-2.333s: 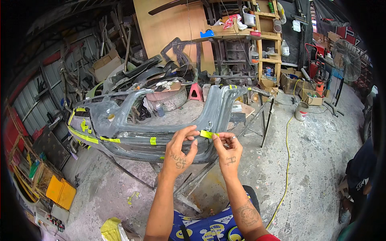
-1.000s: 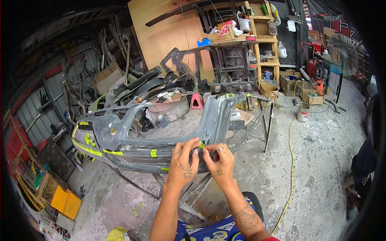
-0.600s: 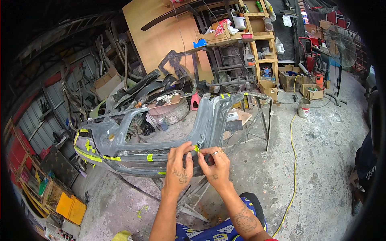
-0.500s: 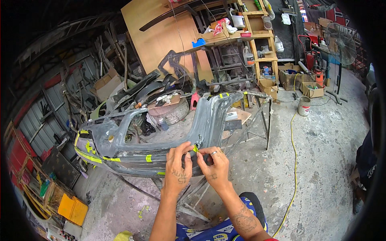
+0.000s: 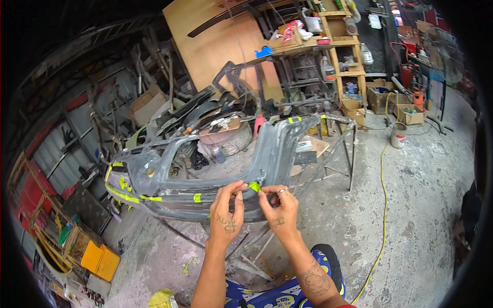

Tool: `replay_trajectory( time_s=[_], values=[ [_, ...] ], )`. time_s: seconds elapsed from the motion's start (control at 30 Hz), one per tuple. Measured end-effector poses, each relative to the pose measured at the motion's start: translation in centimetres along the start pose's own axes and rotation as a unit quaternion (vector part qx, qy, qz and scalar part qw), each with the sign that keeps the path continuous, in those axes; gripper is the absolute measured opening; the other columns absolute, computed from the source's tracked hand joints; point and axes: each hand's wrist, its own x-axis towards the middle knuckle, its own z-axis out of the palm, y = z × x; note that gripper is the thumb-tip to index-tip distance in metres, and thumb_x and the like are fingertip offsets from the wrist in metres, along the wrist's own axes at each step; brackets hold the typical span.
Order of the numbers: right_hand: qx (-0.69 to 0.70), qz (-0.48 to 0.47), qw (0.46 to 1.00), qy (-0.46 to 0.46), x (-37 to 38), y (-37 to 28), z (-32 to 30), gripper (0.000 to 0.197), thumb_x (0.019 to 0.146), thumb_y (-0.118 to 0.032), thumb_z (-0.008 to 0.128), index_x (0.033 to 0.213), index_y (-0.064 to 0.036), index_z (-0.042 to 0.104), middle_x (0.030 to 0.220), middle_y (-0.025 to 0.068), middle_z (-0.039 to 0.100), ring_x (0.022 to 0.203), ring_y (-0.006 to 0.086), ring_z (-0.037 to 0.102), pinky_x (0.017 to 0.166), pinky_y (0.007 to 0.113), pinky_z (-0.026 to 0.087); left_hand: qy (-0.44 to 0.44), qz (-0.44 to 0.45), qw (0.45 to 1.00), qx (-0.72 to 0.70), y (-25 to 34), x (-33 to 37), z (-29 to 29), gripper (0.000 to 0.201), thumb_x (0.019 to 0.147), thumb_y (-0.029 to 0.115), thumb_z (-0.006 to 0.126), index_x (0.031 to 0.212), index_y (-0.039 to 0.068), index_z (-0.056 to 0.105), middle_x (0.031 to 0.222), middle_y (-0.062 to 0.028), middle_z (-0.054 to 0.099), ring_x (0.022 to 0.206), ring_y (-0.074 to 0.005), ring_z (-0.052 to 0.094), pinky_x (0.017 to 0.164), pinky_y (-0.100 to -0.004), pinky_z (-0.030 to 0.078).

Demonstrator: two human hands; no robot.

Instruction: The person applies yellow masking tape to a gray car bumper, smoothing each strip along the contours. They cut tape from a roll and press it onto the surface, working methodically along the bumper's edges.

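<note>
A grey car bumper (image 5: 205,183), its surface patchy and sanded, lies across a metal stand (image 5: 251,267) in front of me. Short strips of yellow-green tape (image 5: 197,198) are stuck along it. My right hand (image 5: 280,208) pinches a small yellow-green piece of tape (image 5: 254,187) between thumb and fingertips, just by the corner where the upright part begins. Close to the other end of that piece is my left hand (image 5: 226,213), fingers bent and thumb apart from them. Whether its fingertips touch the tape is too small to tell.
Car parts (image 5: 205,110) are heaped behind the bumper. A wooden shelf (image 5: 352,61) stands at the back, with a can (image 5: 398,136) on the floor near it. A yellow hose (image 5: 384,220) runs along the floor at right. At left lies a yellow container (image 5: 100,262).
The view has shifted, so the bumper and room appear farther right. More of the tape piece shows between my hands, and my fingertips are slightly farther apart.
</note>
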Motion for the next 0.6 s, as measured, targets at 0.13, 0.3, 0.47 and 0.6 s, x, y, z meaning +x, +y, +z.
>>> replay_trajectory(
  time_s=[0.13, 0.3, 0.47, 0.6],
  values=[
    [0.014, 0.031, 0.999, 0.005, -0.1, 0.5, -0.3, 0.015, 0.085, -0.007, 0.084, 0.097, -0.0048, 0.075, 0.087, 0.0061, 0.072, 0.064, 0.0162, 0.057, 0.059, 0.032, 0.047, 0.066, 0.045, 0.996, 0.041, 0.6, -0.5, -5.0, 0.029, 0.101, -0.004, 0.060, 0.130, 0.001, 0.063, 0.117, -0.0139, 0.078, 0.099, -0.0183, 0.073, 0.090, -0.0327, 0.056],
    [-0.010, 0.046, 0.999, -0.001, 0.0, 1.3, -1.3, 0.012, 0.088, -0.004, 0.082, 0.097, -0.0029, 0.074, 0.079, 0.0028, 0.068, 0.063, 0.0087, 0.050, 0.057, 0.026, 0.041, 0.163, 0.012, 0.984, 0.065, -2.0, -0.3, -13.4, 0.023, 0.102, -0.002, 0.062, 0.125, 0.000, 0.065, 0.110, -0.0108, 0.078, 0.098, -0.0146, 0.069, 0.090, -0.0299, 0.054],
    [-0.005, 0.027, 1.000, -0.014, -0.1, 0.6, -1.0, 0.010, 0.090, -0.005, 0.081, 0.096, -0.0015, 0.074, 0.080, 0.0020, 0.067, 0.061, 0.0077, 0.048, 0.056, 0.025, 0.039, 0.275, -0.021, 0.947, 0.163, -9.9, 1.9, -26.3, 0.020, 0.104, 0.010, 0.067, 0.119, -0.002, 0.068, 0.104, -0.0080, 0.077, 0.090, -0.0102, 0.067, 0.084, -0.0262, 0.052],
    [-0.012, 0.028, 0.999, -0.028, -0.1, -0.4, -0.8, 0.010, 0.093, -0.006, 0.078, 0.099, -0.0010, 0.073, 0.080, 0.0013, 0.066, 0.063, 0.0070, 0.049, 0.056, 0.025, 0.039, 0.236, -0.113, 0.941, 0.216, -12.5, 3.5, -31.1, 0.019, 0.101, 0.010, 0.069, 0.115, -0.003, 0.071, 0.103, -0.0068, 0.077, 0.089, -0.0107, 0.068, 0.083, -0.0260, 0.052]
  ],
)
